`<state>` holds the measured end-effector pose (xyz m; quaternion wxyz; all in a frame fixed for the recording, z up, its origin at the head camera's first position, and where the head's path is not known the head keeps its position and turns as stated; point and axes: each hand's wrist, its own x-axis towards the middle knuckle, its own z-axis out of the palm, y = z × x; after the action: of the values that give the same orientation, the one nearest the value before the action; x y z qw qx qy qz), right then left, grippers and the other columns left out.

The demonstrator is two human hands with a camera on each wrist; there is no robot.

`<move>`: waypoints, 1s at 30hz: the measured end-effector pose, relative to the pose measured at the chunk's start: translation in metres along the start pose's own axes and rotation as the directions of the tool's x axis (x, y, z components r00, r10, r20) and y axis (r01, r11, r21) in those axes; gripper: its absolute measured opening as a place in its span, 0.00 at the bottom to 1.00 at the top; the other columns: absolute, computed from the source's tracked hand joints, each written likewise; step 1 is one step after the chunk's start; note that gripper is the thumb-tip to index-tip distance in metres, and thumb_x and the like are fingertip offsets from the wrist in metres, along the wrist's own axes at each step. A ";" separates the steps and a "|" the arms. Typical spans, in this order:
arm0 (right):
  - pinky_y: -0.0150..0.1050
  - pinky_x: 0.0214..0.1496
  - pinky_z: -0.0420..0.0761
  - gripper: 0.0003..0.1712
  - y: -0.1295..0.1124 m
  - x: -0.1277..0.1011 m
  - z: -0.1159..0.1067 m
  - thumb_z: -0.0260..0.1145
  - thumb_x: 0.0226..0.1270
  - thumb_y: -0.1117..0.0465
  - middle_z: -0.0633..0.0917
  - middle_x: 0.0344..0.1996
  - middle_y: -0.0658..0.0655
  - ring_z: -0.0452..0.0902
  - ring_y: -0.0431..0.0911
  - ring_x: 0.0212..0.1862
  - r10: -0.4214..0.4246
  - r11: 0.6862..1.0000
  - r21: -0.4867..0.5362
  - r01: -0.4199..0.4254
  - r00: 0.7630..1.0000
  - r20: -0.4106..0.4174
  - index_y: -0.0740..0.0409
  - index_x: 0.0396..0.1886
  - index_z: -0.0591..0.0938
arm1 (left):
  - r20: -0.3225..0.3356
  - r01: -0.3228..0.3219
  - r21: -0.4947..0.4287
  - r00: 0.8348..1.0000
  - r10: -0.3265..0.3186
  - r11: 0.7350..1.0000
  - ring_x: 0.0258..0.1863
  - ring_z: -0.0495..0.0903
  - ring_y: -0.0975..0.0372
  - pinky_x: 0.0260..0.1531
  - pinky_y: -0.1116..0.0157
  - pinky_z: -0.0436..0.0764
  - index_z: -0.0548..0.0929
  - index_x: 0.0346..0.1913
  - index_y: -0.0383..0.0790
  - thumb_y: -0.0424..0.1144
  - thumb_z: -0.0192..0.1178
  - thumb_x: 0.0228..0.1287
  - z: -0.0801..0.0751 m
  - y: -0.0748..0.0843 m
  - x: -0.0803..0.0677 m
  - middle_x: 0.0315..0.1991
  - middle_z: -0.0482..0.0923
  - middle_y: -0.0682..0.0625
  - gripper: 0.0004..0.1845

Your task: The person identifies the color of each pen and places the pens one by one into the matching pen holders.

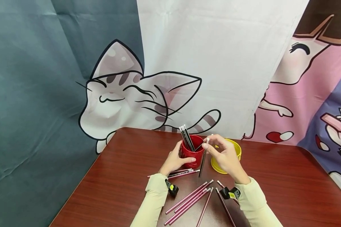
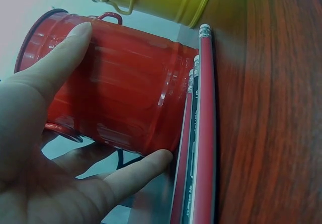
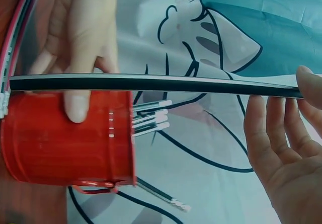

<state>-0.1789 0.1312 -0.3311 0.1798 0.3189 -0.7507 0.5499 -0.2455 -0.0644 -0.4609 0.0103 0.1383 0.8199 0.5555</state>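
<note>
The red cup point(image 1: 192, 152) is steadied near the middle of the tabletop point(image 1: 272, 176) by the left hand point(image 1: 174, 160), fingers curled round its wall, while a dark pencil point(image 1: 203, 159) is pinched by the right hand point(image 1: 225, 157) just beside the rim, tip down and not yet inside. A few pencils point(image 1: 186, 138) are already stood in the cup, and by the look of it most remain: a scatter of loose pencils point(image 1: 190, 198) is left lying near the wrists. The yellow tin point(image 1: 236, 148) is largely hidden behind the right hand, and the cup's inside cannot be made out.
</note>
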 end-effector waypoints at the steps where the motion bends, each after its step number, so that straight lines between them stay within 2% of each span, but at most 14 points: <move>1: 0.31 0.28 0.80 0.10 -0.001 0.002 0.000 0.62 0.55 0.77 0.78 0.27 0.60 0.75 0.42 0.25 0.000 1.000 0.000 0.000 1.000 -0.003 0.68 0.37 0.77 | -0.001 0.000 -0.001 1.000 0.000 1.000 0.60 0.67 0.58 0.57 0.56 0.70 0.55 0.67 0.61 0.52 0.70 0.46 0.000 0.000 0.000 0.61 0.68 0.55 0.45; 8: 0.31 0.31 0.80 0.08 -0.007 0.020 -0.003 0.62 0.56 0.76 0.79 0.28 0.63 0.75 0.50 0.27 0.008 1.000 0.027 -0.007 1.000 -0.016 0.69 0.37 0.76 | -0.007 -0.002 0.007 1.000 0.002 1.000 0.59 0.69 0.59 0.57 0.56 0.70 0.55 0.67 0.61 0.52 0.70 0.46 -0.001 -0.001 0.000 0.60 0.69 0.55 0.45; 12: 0.33 0.32 0.81 0.08 -0.009 0.031 -0.004 0.61 0.56 0.77 0.79 0.29 0.64 0.76 0.48 0.29 -0.029 0.999 0.041 0.030 0.999 -0.025 0.73 0.37 0.76 | -0.012 0.000 0.024 1.000 0.000 1.000 0.59 0.69 0.61 0.57 0.58 0.70 0.56 0.66 0.62 0.53 0.70 0.44 0.000 -0.001 0.001 0.59 0.69 0.55 0.46; 19: 0.28 0.29 0.79 0.06 -0.013 0.052 -0.003 0.62 0.57 0.75 0.78 0.29 0.64 0.74 0.44 0.28 -0.036 0.999 0.032 0.039 0.996 -0.082 0.72 0.35 0.76 | -0.014 0.006 0.026 1.000 -0.006 1.000 0.59 0.69 0.60 0.57 0.56 0.70 0.56 0.66 0.61 0.54 0.71 0.43 0.000 -0.001 0.001 0.59 0.69 0.55 0.47; 23: 0.25 0.30 0.76 0.06 -0.015 0.061 -0.003 0.63 0.57 0.73 0.80 0.30 0.64 0.74 0.46 0.28 -0.047 0.999 0.000 0.047 0.993 -0.107 0.71 0.34 0.76 | -0.011 0.005 0.029 1.000 -0.005 1.000 0.60 0.68 0.59 0.57 0.55 0.70 0.56 0.66 0.61 0.54 0.70 0.43 0.000 -0.001 0.001 0.60 0.69 0.55 0.47; 30: 0.28 0.34 0.79 0.07 -0.012 0.067 -0.002 0.62 0.58 0.73 0.80 0.33 0.67 0.76 0.50 0.31 -0.036 0.998 0.041 0.043 0.989 -0.141 0.72 0.35 0.75 | -0.008 -0.001 0.026 1.000 0.001 1.000 0.61 0.68 0.59 0.57 0.55 0.70 0.56 0.66 0.62 0.54 0.70 0.44 0.000 -0.001 0.001 0.60 0.68 0.55 0.46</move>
<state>-0.2202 0.1122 -0.2798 0.2361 0.2980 -0.7175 0.5835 -0.2467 -0.0640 -0.4614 0.0049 0.1367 0.8270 0.5453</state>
